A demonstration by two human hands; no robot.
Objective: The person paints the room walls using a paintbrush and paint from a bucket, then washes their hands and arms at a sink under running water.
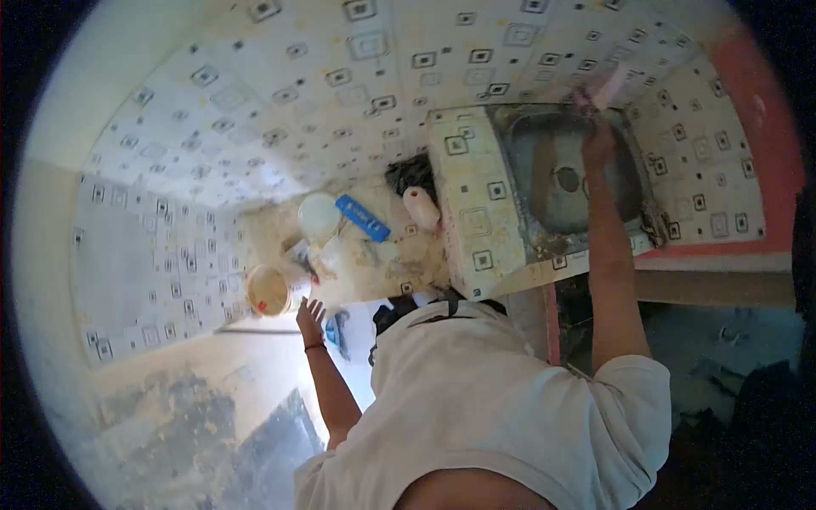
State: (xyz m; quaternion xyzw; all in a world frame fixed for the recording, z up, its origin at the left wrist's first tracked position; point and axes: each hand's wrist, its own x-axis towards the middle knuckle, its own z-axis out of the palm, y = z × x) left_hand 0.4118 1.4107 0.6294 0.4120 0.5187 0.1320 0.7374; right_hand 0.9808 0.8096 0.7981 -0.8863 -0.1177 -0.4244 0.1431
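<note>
My right arm reaches over a metal sink, and my right hand is near its far edge by the patterned wall. The hand is blurred and appears closed around a blurred pinkish thing whose kind I cannot make out. My left hand hangs just in front of the counter, fingers spread, holding nothing. Closest to it is a pale plastic bucket, lying with its mouth turned left. A round white lid and a blue box lie farther back.
A pinkish bottle-like object and a crumpled black bag sit against the raised tiled sink block. Small clutter, including a clear plastic bag, covers part of the lower counter. Patterned wall closes in the back and sides.
</note>
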